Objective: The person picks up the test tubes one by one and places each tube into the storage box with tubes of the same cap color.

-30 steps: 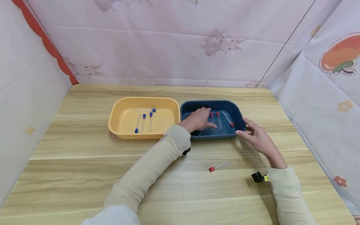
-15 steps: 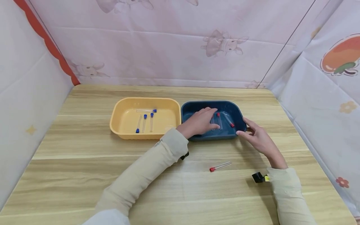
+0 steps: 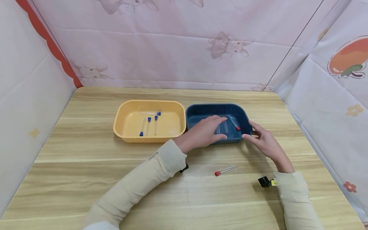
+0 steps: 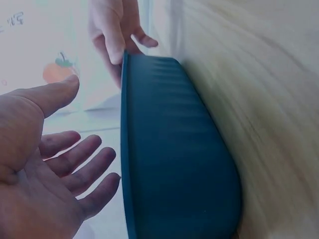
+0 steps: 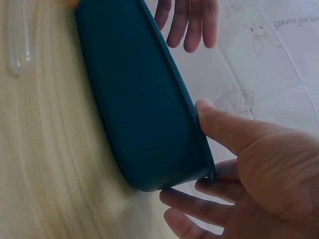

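My left hand [image 3: 202, 132] hovers over the front part of the dark blue basin [image 3: 198, 110], fingers spread and thumb apart. In the left wrist view the left hand [image 4: 45, 164] is empty beside the basin's rim. At the basin's right front corner, my right hand [image 3: 265, 142] holds the rim. The right wrist view has the right thumb [image 5: 219, 124] on that rim and fingers under the outer wall. Inside lie several clear test tubes; one has a visible red cap [image 3: 237, 128], while my left hand partly hides the others. A red-capped test tube [image 3: 226, 170] lies on the table before the basin.
Left of the blue basin, touching or nearly so, stands a yellow basin [image 3: 122, 119] with several blue-capped test tubes [image 3: 148, 126]. Both basins rest on a wooden table [image 3: 86, 153]. Printed cloth walls [image 3: 172, 57] enclose the back and sides.
My left hand has drawn back toward the basin's front edge and lifted out of it, its forearm shifting left and nearer. The right hand keeps its place on the rim.
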A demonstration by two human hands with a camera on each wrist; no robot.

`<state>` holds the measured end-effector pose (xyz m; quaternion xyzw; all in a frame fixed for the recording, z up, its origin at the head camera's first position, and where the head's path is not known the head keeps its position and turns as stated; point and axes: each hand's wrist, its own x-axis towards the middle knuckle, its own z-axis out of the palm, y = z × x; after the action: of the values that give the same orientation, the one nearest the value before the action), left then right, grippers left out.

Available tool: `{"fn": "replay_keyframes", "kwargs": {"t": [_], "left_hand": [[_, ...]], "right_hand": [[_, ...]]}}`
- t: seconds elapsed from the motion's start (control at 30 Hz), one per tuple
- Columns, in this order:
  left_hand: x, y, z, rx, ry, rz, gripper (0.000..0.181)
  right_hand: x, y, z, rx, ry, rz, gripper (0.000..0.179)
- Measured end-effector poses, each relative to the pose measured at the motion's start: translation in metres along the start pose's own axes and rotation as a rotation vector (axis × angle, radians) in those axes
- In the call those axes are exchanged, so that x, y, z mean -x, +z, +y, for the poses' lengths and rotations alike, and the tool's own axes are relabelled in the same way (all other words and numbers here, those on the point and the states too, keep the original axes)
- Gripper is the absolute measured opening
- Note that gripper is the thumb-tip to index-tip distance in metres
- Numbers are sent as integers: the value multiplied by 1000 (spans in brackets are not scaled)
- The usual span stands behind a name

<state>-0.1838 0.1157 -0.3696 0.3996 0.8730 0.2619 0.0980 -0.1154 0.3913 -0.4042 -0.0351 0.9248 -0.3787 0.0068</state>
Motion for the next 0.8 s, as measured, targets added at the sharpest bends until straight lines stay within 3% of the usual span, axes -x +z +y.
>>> {"fn": "replay_keyframes", "kwargs": {"t": [0.47, 0.8], "left_hand": [[29, -4, 21, 30, 129, -13, 63], [39, -1, 29, 39, 153, -59, 60]], "right_hand": [[0, -3, 1, 12, 10, -13, 75], [-2, -7, -2, 19, -5, -21, 75]]}}
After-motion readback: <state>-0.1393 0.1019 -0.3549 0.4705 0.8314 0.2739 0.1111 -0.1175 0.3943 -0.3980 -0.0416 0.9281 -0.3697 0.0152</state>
